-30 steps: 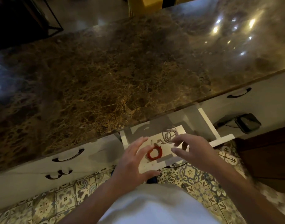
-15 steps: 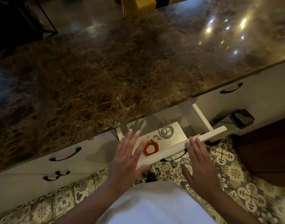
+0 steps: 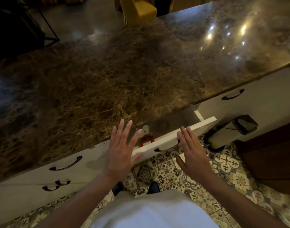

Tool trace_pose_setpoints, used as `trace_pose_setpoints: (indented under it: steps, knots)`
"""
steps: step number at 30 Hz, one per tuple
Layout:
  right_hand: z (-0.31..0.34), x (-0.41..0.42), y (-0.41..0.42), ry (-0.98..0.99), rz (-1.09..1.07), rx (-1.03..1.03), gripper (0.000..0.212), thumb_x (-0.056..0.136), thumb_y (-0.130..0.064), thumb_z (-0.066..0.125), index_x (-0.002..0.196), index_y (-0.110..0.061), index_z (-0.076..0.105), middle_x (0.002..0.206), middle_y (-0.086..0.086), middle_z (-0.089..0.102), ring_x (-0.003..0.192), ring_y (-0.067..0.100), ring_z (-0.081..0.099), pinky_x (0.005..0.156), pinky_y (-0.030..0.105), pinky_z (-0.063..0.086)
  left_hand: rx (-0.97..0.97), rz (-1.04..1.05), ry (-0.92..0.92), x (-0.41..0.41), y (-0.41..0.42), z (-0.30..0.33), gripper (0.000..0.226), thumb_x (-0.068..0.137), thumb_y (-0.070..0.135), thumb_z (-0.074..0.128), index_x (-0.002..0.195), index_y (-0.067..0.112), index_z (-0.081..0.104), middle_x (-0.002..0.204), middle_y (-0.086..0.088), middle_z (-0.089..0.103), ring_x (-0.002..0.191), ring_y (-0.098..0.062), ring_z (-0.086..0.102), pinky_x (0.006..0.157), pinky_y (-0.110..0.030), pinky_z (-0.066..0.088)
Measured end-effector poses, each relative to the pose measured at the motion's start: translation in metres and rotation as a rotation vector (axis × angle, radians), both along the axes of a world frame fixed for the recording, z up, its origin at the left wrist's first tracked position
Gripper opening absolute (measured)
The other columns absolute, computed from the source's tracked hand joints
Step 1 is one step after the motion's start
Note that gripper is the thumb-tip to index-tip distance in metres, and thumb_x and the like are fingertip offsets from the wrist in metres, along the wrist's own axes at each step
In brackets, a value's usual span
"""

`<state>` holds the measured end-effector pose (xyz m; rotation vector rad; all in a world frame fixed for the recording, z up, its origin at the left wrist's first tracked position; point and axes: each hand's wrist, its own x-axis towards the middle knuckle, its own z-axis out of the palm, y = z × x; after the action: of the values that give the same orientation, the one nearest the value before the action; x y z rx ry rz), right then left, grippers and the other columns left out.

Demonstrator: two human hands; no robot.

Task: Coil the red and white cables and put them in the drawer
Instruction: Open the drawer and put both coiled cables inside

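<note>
Both hands are flat with fingers straight, pressed against the white front panel of the drawer [image 3: 173, 137] at lower centre of the frame; this looks like a push to slide it shut, palms spread to either side of its dark handle [image 3: 165, 148] so the panel goes in square. The left hand [image 3: 122, 148] bears on the panel's left end, the right hand [image 3: 192, 150] on the part right of the handle; neither holds anything. The red cable [image 3: 146, 139] lies coiled inside the drawer, only an arc of it showing in the narrow gap under the edge of the marble counter [image 3: 108, 83]. The white cable is not visible now, presumably hidden under the counter. Against the frame half a second ago, the drawer has gone much further in: then the white coil and the whole red coil showed on the drawer floor, and the hands were just meeting the panel.
</note>
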<state>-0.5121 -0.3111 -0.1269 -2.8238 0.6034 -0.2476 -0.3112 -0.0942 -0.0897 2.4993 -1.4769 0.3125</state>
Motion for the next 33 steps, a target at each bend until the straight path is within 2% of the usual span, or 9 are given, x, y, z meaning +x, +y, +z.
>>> trace_pose_setpoints:
  steps: [2, 5, 11, 15, 18, 22, 33]
  knots:
    - [-0.001, 0.01, 0.0, -0.022, -0.01, 0.014, 0.091, 0.093, -0.033, 0.071, 0.164, -0.008, 0.021, 0.174, 0.012, 0.013, 0.162, 0.03, 0.005, 0.126, 0.056, 0.027, 0.037, 0.044, -0.042, 0.007, -0.003, 0.003, 0.094, 0.084, 0.059, 0.075, 0.159, 0.019, 0.033, 0.17, -0.019, 0.019, 0.159, -0.04, 0.01, 0.126, -0.061, 0.014]
    - [-0.005, 0.023, 0.006, -0.072, -0.12, 0.041, 0.088, 0.093, -0.033, 0.07, 0.162, -0.001, 0.025, 0.173, 0.018, 0.013, 0.161, 0.034, 0.008, 0.126, 0.057, 0.026, 0.047, 0.079, -0.041, 0.016, -0.005, 0.006, 0.098, 0.084, 0.063, 0.072, 0.159, 0.014, 0.034, 0.17, -0.021, 0.017, 0.159, -0.042, 0.008, 0.125, -0.062, 0.015]
    - [-0.007, 0.039, 0.015, 0.004, -0.172, 0.031, 0.086, 0.096, -0.041, 0.061, 0.16, 0.003, 0.024, 0.172, 0.023, 0.011, 0.161, 0.037, 0.007, 0.128, 0.052, 0.021, 0.111, 0.123, -0.047, 0.035, -0.011, 0.009, 0.101, 0.085, 0.065, 0.068, 0.16, 0.011, 0.028, 0.17, -0.021, 0.015, 0.159, -0.04, 0.004, 0.125, -0.062, 0.015]
    - [-0.01, 0.05, 0.022, 0.044, -0.171, 0.038, 0.084, 0.097, -0.046, 0.051, 0.159, 0.004, 0.026, 0.17, 0.025, 0.017, 0.159, 0.039, 0.013, 0.127, 0.051, 0.023, 0.128, 0.143, -0.046, 0.042, -0.018, 0.012, 0.096, 0.088, 0.056, 0.071, 0.16, 0.01, 0.028, 0.169, -0.023, 0.019, 0.159, -0.041, 0.007, 0.126, -0.061, 0.016]
    - [-0.009, 0.064, 0.02, 0.077, -0.153, 0.118, 0.086, 0.099, -0.043, 0.058, 0.162, 0.001, 0.019, 0.172, 0.02, 0.009, 0.161, 0.034, 0.006, 0.13, 0.045, 0.016, 0.139, 0.161, -0.001, 0.048, -0.021, 0.011, 0.09, 0.09, 0.046, 0.073, 0.159, 0.01, 0.029, 0.164, -0.029, 0.026, 0.156, -0.046, 0.015, 0.125, -0.06, 0.022]
    - [-0.003, 0.082, 0.013, 0.101, -0.129, 0.148, 0.088, 0.101, -0.044, 0.056, 0.164, -0.001, 0.012, 0.174, 0.017, 0.002, 0.162, 0.031, 0.001, 0.13, 0.041, 0.013, 0.135, 0.158, 0.002, 0.051, -0.022, 0.01, 0.075, 0.09, 0.029, 0.077, 0.154, 0.013, 0.042, 0.158, -0.029, 0.039, 0.152, -0.045, 0.03, 0.123, -0.057, 0.029]
    - [0.005, 0.087, 0.01, 0.096, -0.162, 0.203, 0.09, 0.1, -0.045, 0.058, 0.165, -0.006, 0.008, 0.174, 0.014, 0.002, 0.162, 0.028, 0.002, 0.128, 0.04, 0.02, 0.111, 0.178, 0.008, 0.054, -0.022, 0.008, 0.07, 0.089, 0.026, 0.078, 0.151, 0.016, 0.048, 0.157, -0.027, 0.042, 0.15, -0.043, 0.035, 0.123, -0.054, 0.03]
